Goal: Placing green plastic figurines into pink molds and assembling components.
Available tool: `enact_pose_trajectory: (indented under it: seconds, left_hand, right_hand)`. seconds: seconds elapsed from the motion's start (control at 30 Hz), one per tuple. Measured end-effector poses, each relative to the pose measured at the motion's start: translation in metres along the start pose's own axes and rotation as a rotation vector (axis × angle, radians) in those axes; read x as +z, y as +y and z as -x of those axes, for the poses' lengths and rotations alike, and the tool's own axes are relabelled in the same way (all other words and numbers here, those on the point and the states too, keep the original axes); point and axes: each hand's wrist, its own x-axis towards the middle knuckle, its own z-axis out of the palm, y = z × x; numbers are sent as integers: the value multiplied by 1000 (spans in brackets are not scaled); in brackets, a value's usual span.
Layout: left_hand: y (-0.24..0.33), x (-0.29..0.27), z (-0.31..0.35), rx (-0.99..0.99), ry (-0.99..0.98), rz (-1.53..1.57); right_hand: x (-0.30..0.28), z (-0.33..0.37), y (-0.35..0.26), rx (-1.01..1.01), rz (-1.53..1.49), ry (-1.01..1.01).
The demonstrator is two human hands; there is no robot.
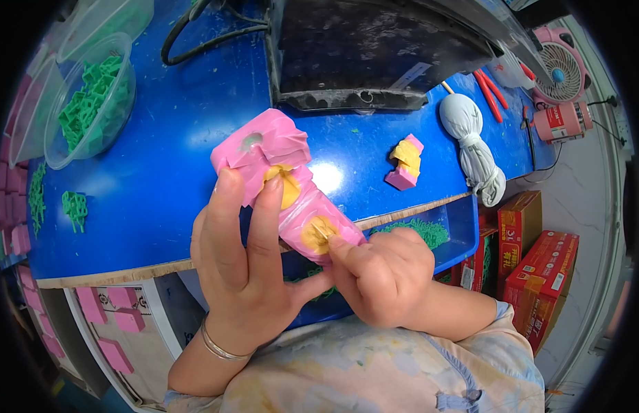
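A long pink block with yellow patches (266, 135), soft and crumpled looking, is tilted above the front edge of the table. My left hand (245, 275) grips it, fingertips against its upper yellow part and thumb reaching toward its lower end; a silver bangle circles that wrist. My right hand (388, 275) is closed at the lower end, thumb by the round yellow patch (319, 235). A thin pale line shows beside that thumb; what the curled fingers hold is hidden. A smaller pink-and-yellow piece (405, 162) lies on the table to the right.
Across the blue table (171, 175) stands a dark, dusty machine (354, 55). Green pieces fill a clear tub (92, 103) at left. A cloth-wrapped bundle (464, 127), red-handled tool (490, 96) and pink fan (559, 69) are right. Below are a blue tray (464, 251) and red cartons (542, 275).
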Motion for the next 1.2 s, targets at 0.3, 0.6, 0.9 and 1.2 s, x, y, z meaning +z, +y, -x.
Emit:
enact_pose_trajectory:
  seconds: [0.3, 0.6, 0.9, 1.2]
  left_hand:
    - [1, -1, -1, -11, -23, 13]
    - [3, -3, -2, -8, -25, -8]
    - [-1, -1, -2, 49, 29, 3]
    - [3, -3, -4, 42, 4, -35]
  right_hand:
    - [8, 6, 3, 39, -31, 92]
    - [3, 3, 2, 116, -183, 100]
    - [-10, 21, 5, 300, -432, 105]
    - [-19, 51, 11, 1086, -852, -25]
